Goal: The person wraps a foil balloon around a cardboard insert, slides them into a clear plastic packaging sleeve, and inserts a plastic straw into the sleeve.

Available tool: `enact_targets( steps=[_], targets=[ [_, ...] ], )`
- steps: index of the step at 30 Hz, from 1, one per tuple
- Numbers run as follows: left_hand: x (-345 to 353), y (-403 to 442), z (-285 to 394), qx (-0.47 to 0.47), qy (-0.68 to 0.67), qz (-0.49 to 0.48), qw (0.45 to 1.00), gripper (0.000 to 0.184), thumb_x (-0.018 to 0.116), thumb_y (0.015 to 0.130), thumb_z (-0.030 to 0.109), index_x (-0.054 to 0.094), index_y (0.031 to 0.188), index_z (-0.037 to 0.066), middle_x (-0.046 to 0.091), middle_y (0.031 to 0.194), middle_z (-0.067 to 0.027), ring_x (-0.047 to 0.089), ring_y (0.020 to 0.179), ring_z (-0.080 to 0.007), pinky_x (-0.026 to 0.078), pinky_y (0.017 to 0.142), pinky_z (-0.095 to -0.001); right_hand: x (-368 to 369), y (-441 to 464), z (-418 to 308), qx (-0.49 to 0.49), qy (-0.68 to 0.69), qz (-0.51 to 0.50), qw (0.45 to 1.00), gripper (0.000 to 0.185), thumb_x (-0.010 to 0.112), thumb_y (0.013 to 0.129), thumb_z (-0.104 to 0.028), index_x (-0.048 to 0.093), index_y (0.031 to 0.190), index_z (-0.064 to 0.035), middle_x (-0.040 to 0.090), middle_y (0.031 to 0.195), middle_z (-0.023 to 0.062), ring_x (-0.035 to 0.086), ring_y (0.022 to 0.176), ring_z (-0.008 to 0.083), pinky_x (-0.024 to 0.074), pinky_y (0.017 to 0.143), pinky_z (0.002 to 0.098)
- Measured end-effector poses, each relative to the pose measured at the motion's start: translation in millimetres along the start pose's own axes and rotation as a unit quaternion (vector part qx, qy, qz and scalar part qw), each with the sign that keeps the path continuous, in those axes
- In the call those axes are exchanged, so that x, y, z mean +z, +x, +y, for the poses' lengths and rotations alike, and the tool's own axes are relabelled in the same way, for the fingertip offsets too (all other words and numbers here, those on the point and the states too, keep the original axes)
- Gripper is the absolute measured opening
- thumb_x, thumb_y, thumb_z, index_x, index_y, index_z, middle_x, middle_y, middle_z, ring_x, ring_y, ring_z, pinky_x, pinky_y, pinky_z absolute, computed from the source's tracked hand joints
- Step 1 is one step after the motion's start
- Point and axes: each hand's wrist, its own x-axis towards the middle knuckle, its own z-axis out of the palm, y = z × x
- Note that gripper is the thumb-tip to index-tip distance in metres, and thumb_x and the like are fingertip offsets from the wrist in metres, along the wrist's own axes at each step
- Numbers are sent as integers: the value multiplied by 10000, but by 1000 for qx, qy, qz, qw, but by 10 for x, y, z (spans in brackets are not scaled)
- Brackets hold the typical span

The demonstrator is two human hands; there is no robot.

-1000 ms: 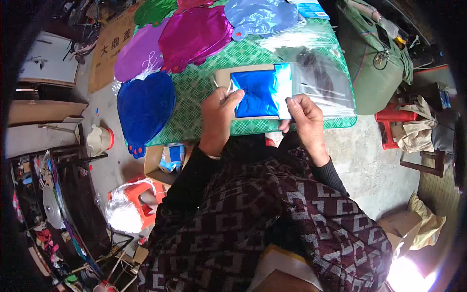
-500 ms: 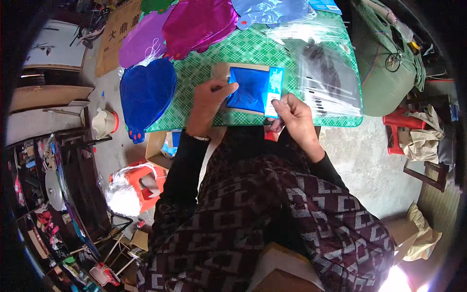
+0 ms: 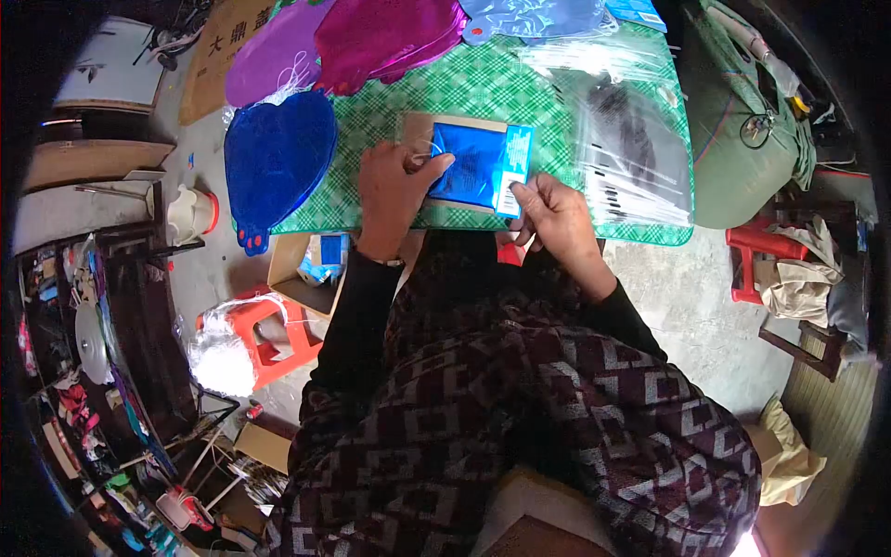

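Note:
A folded blue foil packet [image 3: 467, 167] with a light-blue printed card [image 3: 513, 172] along its right side lies over a piece of brown cardboard [image 3: 420, 127] near the table's front edge. My left hand [image 3: 394, 190] is closed at the packet's left edge, its thumb pressed on the foil. At the card's lower right corner, by a white label, my right hand [image 3: 554, 213] pinches between thumb and fingers. The fingertips under the card are partly hidden.
Flat foil shapes in dark blue [image 3: 281, 167], purple [image 3: 269, 58] and magenta [image 3: 385, 42] lie on the green checked tablecloth [image 3: 501, 79]. Clear plastic sleeves [image 3: 636, 158] are stacked at right. A red stool [image 3: 269, 334] and an open carton [image 3: 295, 278] stand lower left.
My view has shifted slightly. Both hands keep their hold on the packet and card, with the packet a little lower on its right side. A clear edge now shows by the left thumb.

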Motion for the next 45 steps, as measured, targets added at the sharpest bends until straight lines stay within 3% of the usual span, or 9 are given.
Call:
enact_targets(
  steps=[8, 12, 18, 22, 27, 35, 37, 42, 45],
  targets=[
    [-80, 107, -25, 20, 199, -50, 979, 466, 778, 810, 438, 677, 662, 8, 607, 683, -123, 530, 587, -242, 423, 574, -373, 69, 19, -65, 28, -67, 18, 997, 256, 619, 1020, -245, 584, 852, -55, 632, 620, 37, 581, 451, 116, 405, 395, 218],
    [-268, 226, -121, -76, 20, -200, 977, 432, 790, 794, 427, 699, 746, 8, 621, 681, -129, 577, 673, -281, 456, 681, -386, 125, 8, -110, 37, -60, 49, 996, 262, 608, 1024, -242, 592, 838, -58, 629, 613, 32, 571, 443, 114, 396, 386, 221],
    [-322, 217, -430, -85, -150, -74, 982, 353, 754, 846, 359, 720, 919, 15, 680, 826, -124, 616, 794, -275, 478, 778, -385, 145, 37, -123, 55, -91, 66, 992, 256, 597, 1026, -236, 603, 845, -55, 628, 609, 34, 565, 437, 114, 396, 385, 223],
    [-221, 147, -121, 162, -96, -9, 982, 249, 664, 935, 200, 708, 1115, 34, 702, 1187, -132, 649, 1077, -273, 487, 963, -365, 201, 11, -176, 61, -113, 75, 989, 251, 595, 1026, -236, 621, 859, -50, 631, 608, 40, 560, 434, 117, 396, 384, 228],
    [387, -9, 99, 315, 50, -110, 941, 473, 579, 953, 248, 567, 1379, 43, 511, 1504, -137, 411, 1440, -283, 216, 1208, -495, 221, 3, -136, 53, -147, 77, 985, 255, 589, 1027, -230, 632, 857, -45, 636, 610, 44, 561, 434, 131, 417, 404, 241],
    [471, -40, 36, 318, 65, -126, 937, 604, 552, 956, 279, 440, 1496, 33, 410, 1577, -162, 338, 1476, -324, 172, 1219, -519, 279, 21, 51, -43, -263, 123, 956, 246, 588, 1016, -190, 631, 848, -15, 629, 596, 38, 561, 449, 148, 453, 457, 271],
    [457, -34, 55, 297, 89, -119, 943, 609, 567, 942, 279, 450, 1485, 31, 418, 1564, -170, 354, 1454, -341, 190, 1208, -524, 312, 37, 103, -95, -308, 150, 935, 243, 635, 938, -231, 648, 800, -31, 649, 596, 93, 609, 484, 287, 480, 506, 376],
    [420, -18, 99, 289, 118, -142, 939, 629, 583, 926, 283, 447, 1484, 28, 431, 1549, -169, 375, 1428, -347, 196, 1203, -526, 344, -52, -30, -71, -248, 141, 956, 211, 600, 991, -158, 626, 846, -8, 633, 596, 47, 576, 463, 171, 456, 474, 292],
    [397, -24, 115, 292, 125, -158, 935, 629, 580, 926, 284, 445, 1484, 28, 433, 1545, -171, 380, 1421, -354, 199, 1202, -526, 375, -122, -75, -52, -200, 153, 966, 195, 619, 955, -180, 634, 842, -22, 641, 614, 93, 585, 500, 272, 462, 499, 357]
  ],
)
